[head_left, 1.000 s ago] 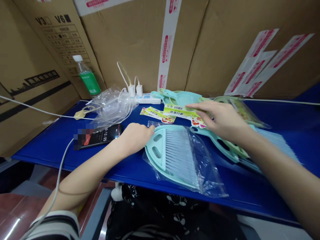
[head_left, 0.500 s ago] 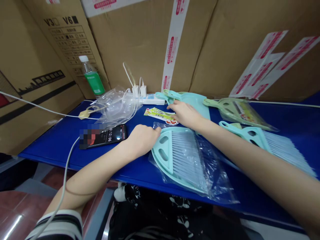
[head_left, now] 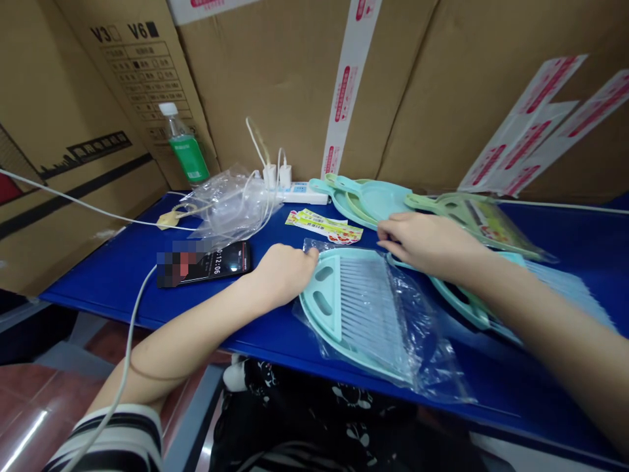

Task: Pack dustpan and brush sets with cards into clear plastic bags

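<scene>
A mint-green brush and dustpan set (head_left: 361, 305) lies in a clear plastic bag (head_left: 422, 347) near the front edge of the blue table (head_left: 113, 278). My left hand (head_left: 285, 272) is closed on the bag's upper left corner, beside the brush handle. My right hand (head_left: 425, 242) has its fingers pinched together at the bag's upper right corner. Printed label cards (head_left: 324, 226) lie just beyond the bag, between my two hands.
Stacked dustpans (head_left: 376, 196) and a bagged green set (head_left: 474, 216) lie behind; another brush (head_left: 565, 288) lies under my right arm. To the left are a phone (head_left: 204, 262), empty bags (head_left: 230, 206), a bottle (head_left: 184, 147) and a power strip (head_left: 295, 192). Cardboard boxes (head_left: 275, 78) wall the back.
My right hand reached left to the label cards, then drew back to the bag's upper right corner. My left hand stayed on the bag.
</scene>
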Action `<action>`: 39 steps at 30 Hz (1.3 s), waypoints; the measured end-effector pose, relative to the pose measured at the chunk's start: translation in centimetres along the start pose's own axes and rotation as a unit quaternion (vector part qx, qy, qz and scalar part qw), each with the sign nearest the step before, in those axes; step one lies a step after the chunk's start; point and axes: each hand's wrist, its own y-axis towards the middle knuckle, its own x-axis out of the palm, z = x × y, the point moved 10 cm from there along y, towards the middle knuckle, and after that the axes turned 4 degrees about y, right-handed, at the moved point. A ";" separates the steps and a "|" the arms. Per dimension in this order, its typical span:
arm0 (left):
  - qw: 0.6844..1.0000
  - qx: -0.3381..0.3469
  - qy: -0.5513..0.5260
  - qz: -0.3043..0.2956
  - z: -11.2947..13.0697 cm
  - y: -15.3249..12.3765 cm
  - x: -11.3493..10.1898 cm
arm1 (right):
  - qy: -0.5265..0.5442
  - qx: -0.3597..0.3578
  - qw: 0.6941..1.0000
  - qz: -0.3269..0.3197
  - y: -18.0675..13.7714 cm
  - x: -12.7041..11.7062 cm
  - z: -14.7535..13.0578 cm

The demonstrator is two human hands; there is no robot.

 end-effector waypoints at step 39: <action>0.996 -0.061 -0.037 0.044 -2.1 0.4 -0.9 | 0.197 -0.066 0.975 -0.079 -3.7 1.5 -0.9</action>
